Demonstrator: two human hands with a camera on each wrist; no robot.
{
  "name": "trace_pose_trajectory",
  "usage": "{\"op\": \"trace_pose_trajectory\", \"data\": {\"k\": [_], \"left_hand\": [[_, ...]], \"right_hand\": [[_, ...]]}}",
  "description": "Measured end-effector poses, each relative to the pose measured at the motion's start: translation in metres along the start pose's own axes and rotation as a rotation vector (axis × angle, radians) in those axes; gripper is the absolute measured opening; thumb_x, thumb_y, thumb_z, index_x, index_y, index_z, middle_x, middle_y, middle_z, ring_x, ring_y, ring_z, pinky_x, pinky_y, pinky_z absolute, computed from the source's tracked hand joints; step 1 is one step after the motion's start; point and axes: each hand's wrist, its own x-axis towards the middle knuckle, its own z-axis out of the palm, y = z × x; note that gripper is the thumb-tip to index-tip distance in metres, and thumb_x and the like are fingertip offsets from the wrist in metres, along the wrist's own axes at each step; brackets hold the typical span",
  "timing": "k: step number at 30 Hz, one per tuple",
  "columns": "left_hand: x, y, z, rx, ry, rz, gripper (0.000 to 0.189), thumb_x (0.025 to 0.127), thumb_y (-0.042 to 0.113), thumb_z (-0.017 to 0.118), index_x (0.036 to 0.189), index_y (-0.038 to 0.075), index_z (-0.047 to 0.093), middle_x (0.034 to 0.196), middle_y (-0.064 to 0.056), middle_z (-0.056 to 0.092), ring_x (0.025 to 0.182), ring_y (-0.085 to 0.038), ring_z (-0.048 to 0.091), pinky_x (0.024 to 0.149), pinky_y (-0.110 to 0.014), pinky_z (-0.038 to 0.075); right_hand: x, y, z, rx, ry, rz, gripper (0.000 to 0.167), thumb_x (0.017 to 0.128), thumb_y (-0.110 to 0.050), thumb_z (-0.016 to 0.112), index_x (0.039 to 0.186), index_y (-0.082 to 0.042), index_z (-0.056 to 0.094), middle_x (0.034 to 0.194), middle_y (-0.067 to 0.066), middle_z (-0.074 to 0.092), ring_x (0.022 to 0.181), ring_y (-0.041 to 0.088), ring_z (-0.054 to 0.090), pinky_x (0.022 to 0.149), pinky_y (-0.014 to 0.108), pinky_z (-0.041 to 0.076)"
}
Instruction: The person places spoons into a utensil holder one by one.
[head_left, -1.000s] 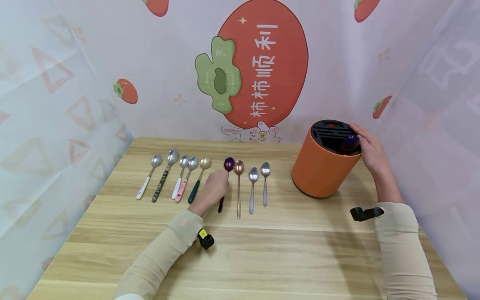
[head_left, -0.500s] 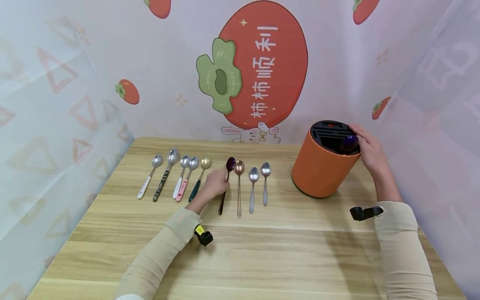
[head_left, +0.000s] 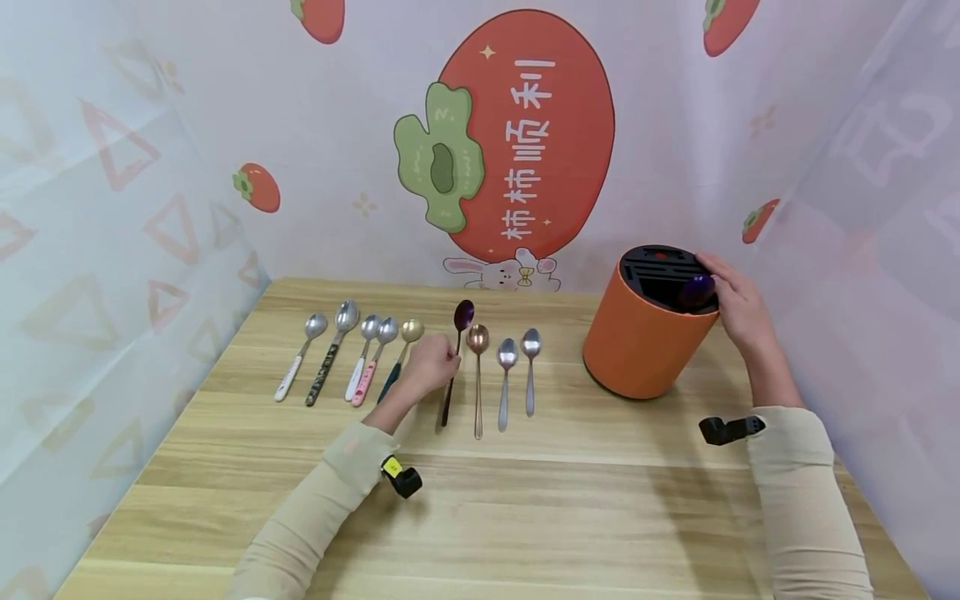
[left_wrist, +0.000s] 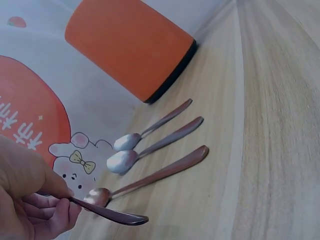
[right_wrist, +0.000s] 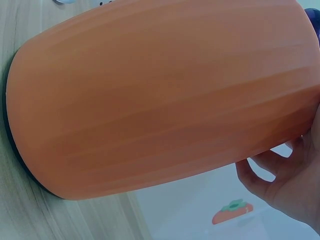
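Observation:
My left hand [head_left: 429, 364] pinches a dark purple spoon [head_left: 464, 314] by its thin handle. The spoon's bowl points toward the back wall; in the left wrist view the handle end [left_wrist: 122, 216] sticks out past my thumb and fingers, over the table. Just to its right lies a copper-coloured spoon [head_left: 477, 337]. My right hand [head_left: 738, 304] holds the upper edge of an orange knife block [head_left: 645, 346] with a black slotted top; in the right wrist view the fingers bend against its side. Another purple spoon [head_left: 697, 290] stands in the block's large opening, bowl up, close to that hand.
Two silver spoons [head_left: 507, 354] lie between the copper one and the block. Left of my left hand are several spoons with patterned, white, pink [head_left: 365, 383] and dark green handles. A printed cloth wall [head_left: 322, 242] borders the wooden table [head_left: 570, 517] at the back and sides.
The purple spoon in my left hand has risen from the table, its bowl shifting slightly right and toward the back. My right hand keeps its place on the block.

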Motion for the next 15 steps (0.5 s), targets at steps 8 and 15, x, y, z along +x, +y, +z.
{"op": "trace_pose_trajectory", "data": {"k": [8, 15], "left_hand": [[0.0, 0.013, -0.003, -0.065, 0.051, 0.022, 0.021, 0.092, 0.007, 0.064, 0.071, 0.007, 0.062, 0.058, 0.001, 0.056, 0.048, -0.008, 0.043, 0.044, -0.017, 0.03], [-0.002, 0.026, -0.004, -0.095, 0.111, 0.061, 0.009, 0.092, 0.008, 0.067, 0.086, 0.002, 0.068, 0.082, -0.011, 0.072, 0.063, -0.014, 0.06, 0.052, -0.02, 0.044]], "right_hand": [[-0.001, 0.002, 0.0, 0.016, 0.006, 0.008, 0.049, 0.108, -0.022, 0.03, 0.15, 0.002, 0.037, 0.161, 0.025, 0.025, 0.152, 0.028, 0.019, 0.127, 0.045, 0.009], [0.0, 0.001, 0.001, 0.017, 0.001, 0.016, 0.049, 0.108, -0.024, 0.03, 0.151, 0.0, 0.036, 0.161, 0.025, 0.024, 0.153, 0.033, 0.016, 0.127, 0.045, 0.008]]}}
